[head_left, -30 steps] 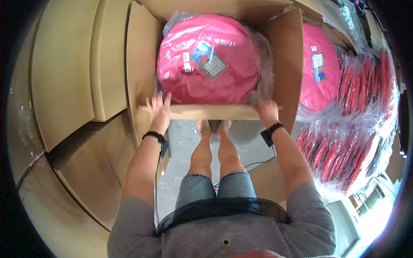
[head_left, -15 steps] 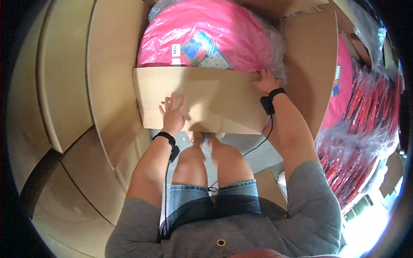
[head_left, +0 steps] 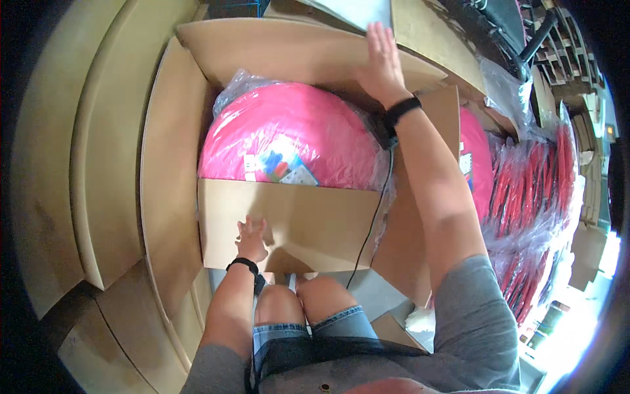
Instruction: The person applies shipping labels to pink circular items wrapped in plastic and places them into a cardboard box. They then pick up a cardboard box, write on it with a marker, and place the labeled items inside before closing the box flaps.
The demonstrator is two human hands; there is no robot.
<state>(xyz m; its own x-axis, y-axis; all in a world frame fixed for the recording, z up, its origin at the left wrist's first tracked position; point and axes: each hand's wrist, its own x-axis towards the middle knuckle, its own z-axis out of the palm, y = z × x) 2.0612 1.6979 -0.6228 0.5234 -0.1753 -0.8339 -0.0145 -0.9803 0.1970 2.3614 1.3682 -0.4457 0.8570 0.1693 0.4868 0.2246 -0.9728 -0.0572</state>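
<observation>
A large open cardboard box (head_left: 289, 223) stands in front of me, its flaps folded outward. Inside it lies a round, bright pink bundle (head_left: 282, 125) wrapped in clear plastic, with a white label and a picture card on it. My left hand (head_left: 251, 241) is open, fingers spread against the near flap. Over the far right side of the box, my right hand (head_left: 382, 69) is open with fingers stretched out, at the far flap (head_left: 282, 49). Whether its palm presses on that flap I cannot tell. Neither hand holds anything.
Tall cardboard panels (head_left: 118, 138) line the left side. To the right sit another pink bundle (head_left: 476, 164) and stacked red items in clear plastic (head_left: 525, 190). A black-framed object (head_left: 518, 46) stands at the far right. Grey floor (head_left: 394, 284) shows below the box.
My right hand has left the near flap's right corner and reached up to the far flap. My left hand stays at the near flap. The view has shifted, showing more of the box's far side.
</observation>
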